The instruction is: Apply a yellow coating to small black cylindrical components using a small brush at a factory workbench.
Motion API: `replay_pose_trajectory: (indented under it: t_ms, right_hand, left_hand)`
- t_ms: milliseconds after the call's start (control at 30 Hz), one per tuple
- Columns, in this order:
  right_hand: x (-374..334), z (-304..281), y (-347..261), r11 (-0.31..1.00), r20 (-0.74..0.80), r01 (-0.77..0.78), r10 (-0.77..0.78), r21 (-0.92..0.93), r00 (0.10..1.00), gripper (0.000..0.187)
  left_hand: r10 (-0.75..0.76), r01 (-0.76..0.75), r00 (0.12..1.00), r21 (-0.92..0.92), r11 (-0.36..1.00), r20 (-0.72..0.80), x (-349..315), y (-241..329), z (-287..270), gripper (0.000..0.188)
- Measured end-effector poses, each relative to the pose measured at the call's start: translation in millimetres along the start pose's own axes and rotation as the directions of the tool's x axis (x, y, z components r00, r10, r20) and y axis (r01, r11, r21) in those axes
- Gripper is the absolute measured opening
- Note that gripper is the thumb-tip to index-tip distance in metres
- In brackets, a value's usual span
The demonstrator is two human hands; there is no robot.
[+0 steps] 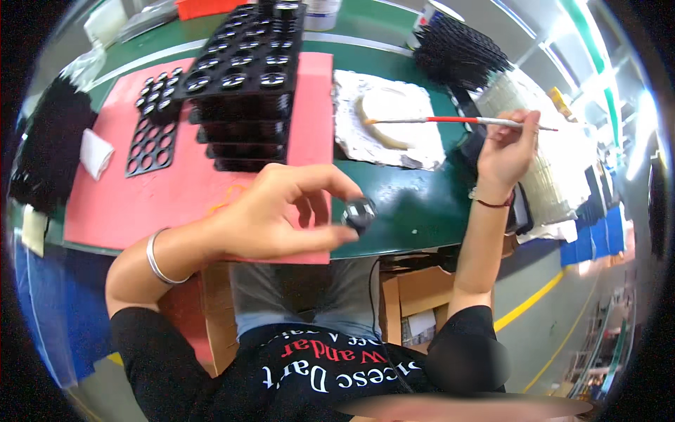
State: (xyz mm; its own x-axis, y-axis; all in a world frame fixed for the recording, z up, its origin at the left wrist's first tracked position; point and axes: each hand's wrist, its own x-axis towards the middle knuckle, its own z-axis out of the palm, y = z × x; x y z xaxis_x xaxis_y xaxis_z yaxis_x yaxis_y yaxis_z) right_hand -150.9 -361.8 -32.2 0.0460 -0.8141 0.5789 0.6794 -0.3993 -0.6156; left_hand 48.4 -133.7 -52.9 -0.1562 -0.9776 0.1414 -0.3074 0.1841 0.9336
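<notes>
Near the green bench's (415,204) front edge, the left hand (281,211) is pinching a small lens (359,213) between fingertips; the right hand (506,151) is gripping a brush (457,121).

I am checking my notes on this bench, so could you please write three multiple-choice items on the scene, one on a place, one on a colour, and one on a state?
1. Where is the brush tip?
A. over the white pad
B. on the pink mat
C. inside a black tray

2. What colour is the mat under the tray stack?
A. blue
B. pink
C. yellow

3. What is the left hand doing?
A. lying flat and empty
B. pinching a small round dark part
C. gripping the brush

Answers:
1 A, the orange tip lies over the white pad while the right hand holds the other end.
2 B, pink shows all around the stack.
3 B, thumb and fingers close on the part above the green table edge.
</notes>
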Motion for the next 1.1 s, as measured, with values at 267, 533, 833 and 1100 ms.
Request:
replay_pose_trajectory:
  t_ms: [267,533,833,1100]
  right_hand:
    - [-1.8,-1.3,-4.4,0.997,-0.015,0.057,-0.057,-0.050,0.998,0.026]
    - [-3.8,7.3,-6.8,0.993,-0.006,0.075,-0.076,-0.095,0.997,0.029]
    - [-4.1,4.6,-5.1,0.989,-0.038,0.072,-0.078,-0.128,0.996,0.029]
    - [-6.2,8.0,-1.6,0.970,-0.029,0.135,-0.144,-0.203,0.989,0.029]
  left_hand:
    - [0.470,-0.093,0.585,0.520,0.849,-0.661,-71.9,-28.1,-52.1,0.030]
    - [0.041,0.503,0.398,0.255,0.826,-0.916,-125.9,-90.6,-179.2,0.029]
    - [-0.031,0.740,0.407,0.310,0.597,-0.913,-113.9,-97.2,-187.1,0.027]
    - [0.342,0.634,0.435,0.553,0.541,-0.833,-82.1,-50.3,-177.0,0.036]
